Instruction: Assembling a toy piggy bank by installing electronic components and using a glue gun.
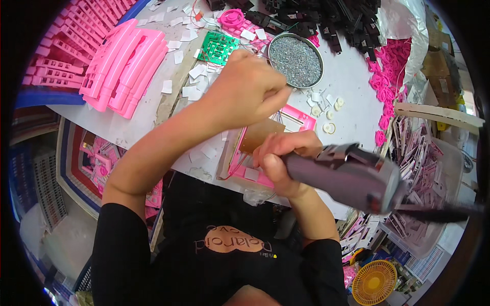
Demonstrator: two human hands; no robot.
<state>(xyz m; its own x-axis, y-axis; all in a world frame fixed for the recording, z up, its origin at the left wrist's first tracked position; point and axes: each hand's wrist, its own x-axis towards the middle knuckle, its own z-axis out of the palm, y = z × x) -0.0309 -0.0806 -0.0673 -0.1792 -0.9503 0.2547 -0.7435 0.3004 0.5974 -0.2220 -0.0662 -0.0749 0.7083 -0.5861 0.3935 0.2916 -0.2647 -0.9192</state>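
My left hand [244,92] hovers over a pink plastic housing [298,118] on the white table, fingers pinched together near the rim of a round metal dish of small screws [296,60]; what it pinches is too small to tell. My right hand [278,160] grips a grey electric screwdriver [352,176], whose body points to the right and toward me. A brown circuit board [258,135] lies inside the housing, partly hidden by both hands.
Curved pink plastic parts [127,66] are stacked at the left, a green circuit board [218,47] and white paper scraps lie beyond my left hand. Black parts [326,18] pile at the back, pink rings [390,71] at the right. Bins stand below the table edge [132,140].
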